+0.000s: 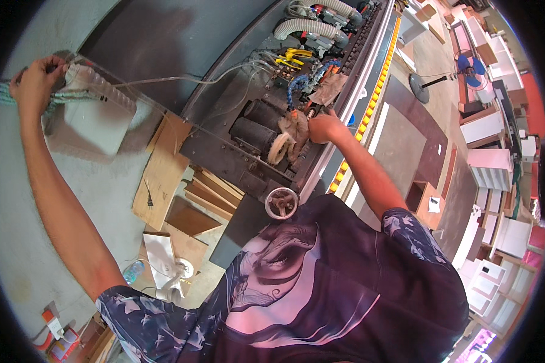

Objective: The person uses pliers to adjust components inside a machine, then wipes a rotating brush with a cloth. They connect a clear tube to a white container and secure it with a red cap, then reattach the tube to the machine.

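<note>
My left hand [37, 85] is raised at the far left by the wall, fingers curled round something dark that I cannot make out. Beside it a ridged, translucent plastic piece [97, 81] and a bundle of pale green cords [60, 97] hang over a whitish box [97, 124]. My right hand [325, 128] reaches into the open machine bed [218, 148] with its fingers closed; what they grip is hidden. Against it lies a dirty brown rag [297, 134], next to a cream fibrous ring [278, 149]. A blue segmented hose [297, 88] ends just above the rag.
Black motor cylinders [254, 127] and a handwheel [281, 203] sit on the machine. Grey corrugated hoses [312, 27] are at its far end. Yellow rollers [363, 127] line its right edge. Boards [209, 196] lean below left; a fan [471, 69] stands far right.
</note>
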`<control>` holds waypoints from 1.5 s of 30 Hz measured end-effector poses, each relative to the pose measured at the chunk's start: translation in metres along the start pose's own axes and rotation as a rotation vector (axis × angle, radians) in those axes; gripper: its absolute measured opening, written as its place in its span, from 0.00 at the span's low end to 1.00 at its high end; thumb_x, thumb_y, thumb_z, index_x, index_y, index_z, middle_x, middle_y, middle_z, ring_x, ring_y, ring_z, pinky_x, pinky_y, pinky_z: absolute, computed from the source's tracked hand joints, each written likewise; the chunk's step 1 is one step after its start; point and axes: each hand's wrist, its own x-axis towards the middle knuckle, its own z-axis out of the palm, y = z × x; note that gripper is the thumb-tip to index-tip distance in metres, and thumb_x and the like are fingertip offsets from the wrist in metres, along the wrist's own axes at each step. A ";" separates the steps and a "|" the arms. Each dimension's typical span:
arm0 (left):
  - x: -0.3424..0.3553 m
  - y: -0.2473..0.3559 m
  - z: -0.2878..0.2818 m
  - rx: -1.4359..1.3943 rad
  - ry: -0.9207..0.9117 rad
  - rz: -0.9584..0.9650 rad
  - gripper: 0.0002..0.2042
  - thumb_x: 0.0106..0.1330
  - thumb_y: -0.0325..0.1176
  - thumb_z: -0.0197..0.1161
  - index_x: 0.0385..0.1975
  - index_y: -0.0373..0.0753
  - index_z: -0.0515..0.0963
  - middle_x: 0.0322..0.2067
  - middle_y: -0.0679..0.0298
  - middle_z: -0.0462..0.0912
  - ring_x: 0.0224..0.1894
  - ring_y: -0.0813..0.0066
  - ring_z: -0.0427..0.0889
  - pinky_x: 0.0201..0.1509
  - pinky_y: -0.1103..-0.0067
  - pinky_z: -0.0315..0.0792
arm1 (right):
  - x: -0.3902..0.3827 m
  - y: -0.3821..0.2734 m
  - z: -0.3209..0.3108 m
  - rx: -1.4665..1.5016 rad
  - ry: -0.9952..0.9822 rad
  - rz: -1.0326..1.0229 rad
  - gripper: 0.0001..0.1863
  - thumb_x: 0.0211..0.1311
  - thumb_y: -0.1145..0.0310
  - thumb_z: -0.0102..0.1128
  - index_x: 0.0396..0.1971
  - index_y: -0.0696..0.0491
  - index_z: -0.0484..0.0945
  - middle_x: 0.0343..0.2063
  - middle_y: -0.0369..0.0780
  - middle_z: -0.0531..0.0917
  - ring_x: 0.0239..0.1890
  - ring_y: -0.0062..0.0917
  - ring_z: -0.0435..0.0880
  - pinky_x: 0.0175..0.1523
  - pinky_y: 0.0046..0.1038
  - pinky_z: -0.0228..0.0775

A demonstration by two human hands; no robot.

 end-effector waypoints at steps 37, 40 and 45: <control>-0.015 0.006 -0.015 -0.046 0.063 0.028 0.14 0.68 0.52 0.66 0.43 0.55 0.89 0.32 0.73 0.91 0.37 0.78 0.84 0.68 0.64 0.51 | 0.051 0.019 0.038 -0.168 0.120 0.133 0.16 0.54 0.62 0.61 0.41 0.46 0.90 0.47 0.32 0.89 0.57 0.27 0.81 0.58 0.50 0.56; -0.014 0.007 -0.017 -0.055 0.062 0.038 0.14 0.67 0.53 0.67 0.43 0.54 0.89 0.32 0.73 0.91 0.36 0.78 0.84 0.67 0.63 0.51 | 0.053 0.021 0.042 -0.172 0.150 0.135 0.15 0.53 0.62 0.62 0.39 0.45 0.91 0.44 0.32 0.89 0.55 0.27 0.81 0.58 0.49 0.56; -0.014 0.004 -0.013 -0.069 0.080 0.040 0.14 0.67 0.53 0.68 0.43 0.54 0.90 0.31 0.72 0.90 0.36 0.77 0.84 0.68 0.62 0.51 | 0.054 0.021 0.044 -0.170 0.148 0.137 0.15 0.57 0.61 0.60 0.42 0.43 0.91 0.46 0.30 0.89 0.57 0.28 0.81 0.61 0.52 0.54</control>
